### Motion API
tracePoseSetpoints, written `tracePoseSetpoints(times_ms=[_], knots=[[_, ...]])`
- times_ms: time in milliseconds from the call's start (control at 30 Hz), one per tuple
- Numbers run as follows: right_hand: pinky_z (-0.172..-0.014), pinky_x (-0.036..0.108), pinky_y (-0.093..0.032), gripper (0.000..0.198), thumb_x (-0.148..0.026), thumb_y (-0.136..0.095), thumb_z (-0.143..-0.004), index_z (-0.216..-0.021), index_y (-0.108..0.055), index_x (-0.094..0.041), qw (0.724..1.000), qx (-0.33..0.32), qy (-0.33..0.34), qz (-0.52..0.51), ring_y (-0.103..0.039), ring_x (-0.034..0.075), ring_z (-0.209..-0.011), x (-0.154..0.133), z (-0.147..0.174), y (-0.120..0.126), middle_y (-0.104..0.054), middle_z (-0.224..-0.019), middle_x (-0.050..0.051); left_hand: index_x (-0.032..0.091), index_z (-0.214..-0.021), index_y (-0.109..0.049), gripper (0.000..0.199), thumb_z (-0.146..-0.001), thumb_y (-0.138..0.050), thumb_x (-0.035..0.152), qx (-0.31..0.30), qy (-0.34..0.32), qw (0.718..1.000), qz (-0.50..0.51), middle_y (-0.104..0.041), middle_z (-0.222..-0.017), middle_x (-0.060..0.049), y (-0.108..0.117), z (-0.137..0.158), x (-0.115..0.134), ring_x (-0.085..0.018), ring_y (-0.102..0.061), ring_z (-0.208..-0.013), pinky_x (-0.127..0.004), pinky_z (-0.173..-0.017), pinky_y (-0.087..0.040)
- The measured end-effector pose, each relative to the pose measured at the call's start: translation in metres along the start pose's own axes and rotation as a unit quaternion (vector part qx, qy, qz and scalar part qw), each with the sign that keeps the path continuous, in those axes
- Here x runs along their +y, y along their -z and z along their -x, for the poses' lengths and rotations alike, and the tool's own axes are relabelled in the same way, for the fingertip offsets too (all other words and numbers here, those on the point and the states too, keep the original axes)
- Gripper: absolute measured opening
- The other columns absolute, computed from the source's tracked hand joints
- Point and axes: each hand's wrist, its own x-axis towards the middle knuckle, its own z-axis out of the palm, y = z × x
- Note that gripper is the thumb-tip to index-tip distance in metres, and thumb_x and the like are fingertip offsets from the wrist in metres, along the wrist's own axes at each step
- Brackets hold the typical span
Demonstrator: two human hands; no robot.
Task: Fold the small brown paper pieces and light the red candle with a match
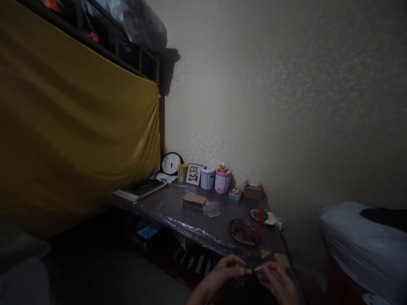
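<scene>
My left hand is closed in a pinch on a small pale piece near the table's front edge. Facing it, my right hand pinches a thin light piece. The two pieces nearly meet, with a dark spot between them; the dim light hides their exact kind. Just beyond the hands lies a round plate of small dark and reddish bits, and an upright red stick stands at its right side. Behind it, a second plate has several pale flat sticks beside it.
A plastic-covered table stands against the wall. On it are a clock, a panda picture, two tins, a cardboard box, a row of thin pieces, a clear bag and books. A yellow curtain hangs left.
</scene>
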Motion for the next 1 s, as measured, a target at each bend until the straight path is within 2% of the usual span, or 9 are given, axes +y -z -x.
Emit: tracePoseSetpoints(times_ms=[133, 267, 533, 700, 1000], knots=[[-0.064, 0.028, -0.054, 0.041, -0.057, -0.077, -0.049, -0.065, -0.066, -0.02, 0.999, -0.022, -0.017, -0.023, -0.066, 0.02, -0.068, -0.002, 0.0, 0.0, -0.07, -0.067, 0.001, 0.016, -0.085, -0.063, 0.03, -0.061, -0.076, 0.026, 0.004, 0.002, 1.0, 0.001, -0.066, -0.078, -0.003, 0.001, -0.001, -0.001, -0.015, -0.059, -0.07, -0.028, -0.067, -0.041], [-0.061, 0.027, -0.053, 0.042, -0.055, -0.079, -0.045, -0.063, -0.065, -0.021, 0.999, -0.015, -0.029, -0.037, -0.065, 0.019, -0.065, 0.0, -0.001, 0.0, -0.07, -0.064, 0.0, 0.016, -0.087, -0.063, 0.03, -0.062, -0.076, 0.025, -0.001, 0.003, 1.0, 0.0, -0.068, -0.085, -0.005, 0.0, 0.0, 0.0, -0.016, -0.06, -0.075, -0.028, -0.07, -0.042], [-0.064, 0.027, -0.053, 0.04, -0.055, -0.078, -0.049, -0.065, -0.065, -0.021, 0.998, -0.03, -0.027, -0.039, -0.066, 0.019, -0.067, 0.003, -0.001, 0.0, -0.07, -0.067, -0.001, 0.016, -0.084, -0.063, 0.029, -0.06, -0.076, 0.025, -0.001, -0.001, 1.0, 0.004, -0.065, -0.078, -0.001, -0.001, 0.0, 0.002, -0.012, -0.058, -0.066, -0.026, -0.065, -0.042], [-0.064, 0.028, -0.053, 0.039, -0.053, -0.078, -0.052, -0.068, -0.064, -0.021, 0.999, -0.029, -0.023, -0.04, -0.066, 0.019, -0.067, 0.007, -0.003, 0.004, -0.07, -0.068, -0.001, 0.016, -0.084, -0.063, 0.03, -0.059, -0.077, 0.026, 0.002, -0.002, 1.0, 0.003, -0.065, -0.077, -0.002, -0.002, 0.0, 0.001, -0.014, -0.059, -0.069, -0.026, -0.066, -0.042], [-0.063, 0.028, -0.053, 0.039, -0.053, -0.079, -0.049, -0.065, -0.066, -0.02, 0.999, -0.02, -0.027, -0.031, -0.066, 0.019, -0.066, -0.009, 0.006, -0.002, -0.069, -0.065, -0.001, 0.015, -0.085, -0.064, 0.033, -0.058, -0.078, 0.026, 0.001, 0.003, 1.0, 0.004, -0.064, -0.078, -0.002, 0.002, -0.003, -0.002, -0.014, -0.059, -0.069, -0.028, -0.067, -0.042]])
